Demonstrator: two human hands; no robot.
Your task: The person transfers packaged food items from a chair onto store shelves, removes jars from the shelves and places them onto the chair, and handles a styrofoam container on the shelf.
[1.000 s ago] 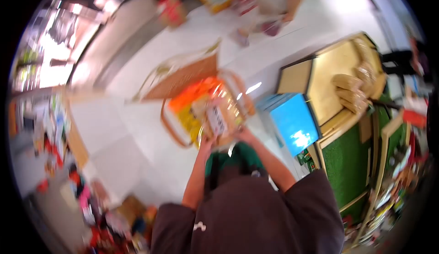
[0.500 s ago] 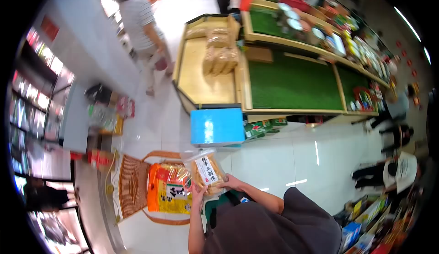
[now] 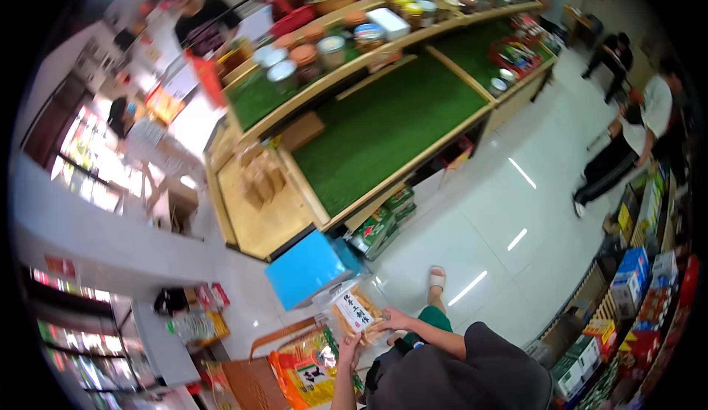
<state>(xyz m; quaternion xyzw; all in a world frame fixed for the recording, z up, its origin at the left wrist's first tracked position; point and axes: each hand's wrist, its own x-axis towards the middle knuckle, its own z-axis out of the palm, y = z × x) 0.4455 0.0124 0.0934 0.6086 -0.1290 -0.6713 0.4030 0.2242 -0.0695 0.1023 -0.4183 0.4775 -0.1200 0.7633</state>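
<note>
My left hand (image 3: 349,349) grips the lower left edge of a clear bag of light-brown snacks (image 3: 355,310) with a white label. The fingers of my right hand (image 3: 395,321) are closed on the bag's right side. It is held up in front of my body, label facing me. Just left of my left hand, a large orange-and-yellow packet (image 3: 304,375) lies on a wicker chair (image 3: 249,382). Beyond the bag stands a blue box (image 3: 304,266).
A display counter with green turf (image 3: 383,126) carries jars and packs. Its wooden end tray (image 3: 273,222) holds several bagged goods (image 3: 259,178). Green cartons (image 3: 376,229) sit beneath. Stocked shelves (image 3: 590,351) line the right. Other people stand far left and right.
My view has turned to the right, so the counter now slants and more of the right-hand shelves shows. Both hands keep hold of the snack bag. My foot has come into view.
</note>
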